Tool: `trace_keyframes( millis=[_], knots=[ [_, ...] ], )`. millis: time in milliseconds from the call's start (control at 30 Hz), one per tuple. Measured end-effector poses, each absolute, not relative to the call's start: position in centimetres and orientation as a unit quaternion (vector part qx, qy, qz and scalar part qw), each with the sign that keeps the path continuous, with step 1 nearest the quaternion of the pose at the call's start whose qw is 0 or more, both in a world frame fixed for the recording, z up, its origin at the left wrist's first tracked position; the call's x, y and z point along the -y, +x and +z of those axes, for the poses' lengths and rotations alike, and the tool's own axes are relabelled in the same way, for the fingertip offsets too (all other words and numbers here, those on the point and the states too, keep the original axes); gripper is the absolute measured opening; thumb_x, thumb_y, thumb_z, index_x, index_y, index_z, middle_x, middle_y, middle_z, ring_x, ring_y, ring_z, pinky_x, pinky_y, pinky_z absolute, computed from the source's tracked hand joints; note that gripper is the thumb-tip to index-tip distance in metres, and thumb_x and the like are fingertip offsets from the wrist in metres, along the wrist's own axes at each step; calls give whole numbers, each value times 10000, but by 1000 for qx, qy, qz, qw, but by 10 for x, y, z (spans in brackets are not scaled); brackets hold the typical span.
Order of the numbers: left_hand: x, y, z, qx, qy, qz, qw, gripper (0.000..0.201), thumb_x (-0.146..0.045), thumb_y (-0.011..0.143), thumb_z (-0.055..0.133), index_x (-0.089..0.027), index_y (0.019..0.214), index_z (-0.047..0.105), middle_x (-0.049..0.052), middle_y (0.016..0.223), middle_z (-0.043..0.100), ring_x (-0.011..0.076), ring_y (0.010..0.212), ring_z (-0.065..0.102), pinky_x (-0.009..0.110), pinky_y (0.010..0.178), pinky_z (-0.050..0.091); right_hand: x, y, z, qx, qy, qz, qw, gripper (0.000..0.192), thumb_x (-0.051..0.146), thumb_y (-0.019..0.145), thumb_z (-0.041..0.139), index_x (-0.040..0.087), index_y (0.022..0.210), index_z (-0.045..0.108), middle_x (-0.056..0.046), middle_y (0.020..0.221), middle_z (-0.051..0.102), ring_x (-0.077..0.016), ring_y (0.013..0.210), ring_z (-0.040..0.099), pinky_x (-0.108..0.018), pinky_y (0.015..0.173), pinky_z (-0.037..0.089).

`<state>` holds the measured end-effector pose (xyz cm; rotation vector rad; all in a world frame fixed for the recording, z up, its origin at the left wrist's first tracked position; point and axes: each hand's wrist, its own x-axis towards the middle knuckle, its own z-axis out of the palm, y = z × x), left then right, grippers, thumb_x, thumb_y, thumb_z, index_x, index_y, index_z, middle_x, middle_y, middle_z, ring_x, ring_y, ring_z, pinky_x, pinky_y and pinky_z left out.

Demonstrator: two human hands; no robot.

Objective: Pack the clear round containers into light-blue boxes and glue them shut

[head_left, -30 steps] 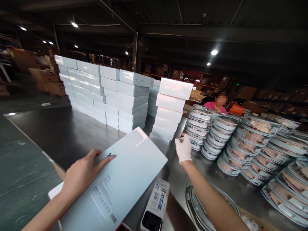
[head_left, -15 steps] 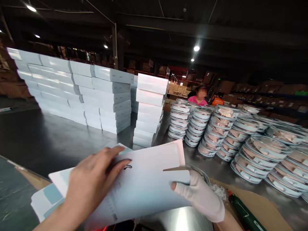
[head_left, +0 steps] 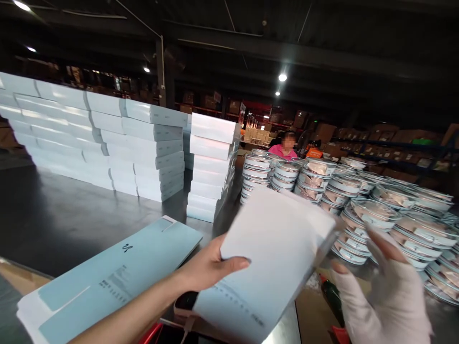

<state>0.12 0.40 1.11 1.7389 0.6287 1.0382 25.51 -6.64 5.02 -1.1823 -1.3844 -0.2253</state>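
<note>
My left hand point(head_left: 210, 267) grips a light blue and white cardboard box point(head_left: 265, 243) by its left edge, thumb on the front face. The box is tilted, and its right side is blurred by motion. My right hand point(head_left: 389, 291), in a white glove with bare fingertips, is to the right of the box, apart from it, thumb and fingers spread. Below and left of the box lies a stack of flat light blue box blanks point(head_left: 143, 263) with slots, a dark squiggle and small print. My left forearm partly covers that stack.
White boxes point(head_left: 139, 153) form a wall at the left, with a separate column point(head_left: 211, 162) beside it. Stacks of round clear-lidded containers point(head_left: 373, 215) fill the right. A dark green object point(head_left: 332, 298) lies on brown cardboard. A person in pink point(head_left: 283, 150) is behind the containers.
The box has come away from the stack of blanks, moving right and tilting up. My right hand has let go of it and moved right. The view has turned slightly.
</note>
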Motion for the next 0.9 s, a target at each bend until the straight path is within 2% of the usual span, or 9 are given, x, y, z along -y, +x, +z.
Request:
trace_keyframes(
  millis=[67,133,267,433,600,700,800,867,900],
  knots=[
    [-8,11,-12,-258,689,465,493,476,-556,859,692,-178,1148,699,97,1083,779,295,996,715,369,865,575,75,251,32,608,-473,-33,636,800,546,913,651,334,1598,297,-57,1681,316,-335,1518,353,-489,1206,357],
    [-5,21,-35,-253,679,470,504,616,-623,799,746,-160,1197,664,131,1084,759,310,992,716,410,887,582,81,241,10,626,-471,82,616,779,537,977,565,370,1631,178,-27,1707,268,-304,1520,359,-450,1199,376],
    [8,27,-54,-219,657,517,503,922,-752,687,786,-205,1393,557,161,1325,638,378,1271,589,457,1039,517,86,222,-25,590,-490,100,633,482,489,1027,499,438,1506,469,69,1706,256,-291,1559,265,-454,1239,309],
    [21,31,-41,-246,608,562,504,671,-747,917,496,-238,1334,628,145,1433,587,408,1357,507,471,1040,514,85,220,-39,546,-485,146,667,520,603,999,475,318,1411,613,-53,1602,476,-368,1467,439,-480,1134,455],
    [33,29,-29,-291,553,605,494,423,-544,987,553,-329,1351,521,71,1549,489,327,1371,521,442,1074,493,81,205,-31,521,-455,176,701,677,421,1043,470,346,1636,151,-48,1667,355,-283,1497,401,-414,1076,514],
    [28,12,-28,-297,689,494,439,497,-568,862,717,-319,1284,636,68,1464,566,331,1301,579,423,1076,493,86,212,-19,530,-421,194,710,710,455,1036,453,365,1635,82,-49,1672,349,-265,1494,411,-460,1104,486],
    [16,-7,-29,-304,759,468,334,498,-490,758,845,-333,1213,720,63,1320,665,328,1227,629,393,1032,527,102,262,-18,517,-534,196,640,646,552,1010,408,322,1590,240,-83,1573,510,-271,1391,552,-456,1096,485],
    [11,-13,-30,-315,750,509,281,420,-437,801,823,-365,1205,730,43,1249,699,295,1175,660,345,977,558,114,310,-26,467,-728,116,489,553,575,957,444,236,1390,505,-134,1370,681,-306,1286,636,-432,1069,496],
    [12,-13,-30,-316,747,523,262,399,-426,819,810,-381,1208,729,32,1221,706,278,1142,673,320,946,571,119,333,-33,434,-826,89,350,441,564,923,474,256,1211,603,-121,1240,743,-321,1203,684,-445,1052,502]
  ],
)
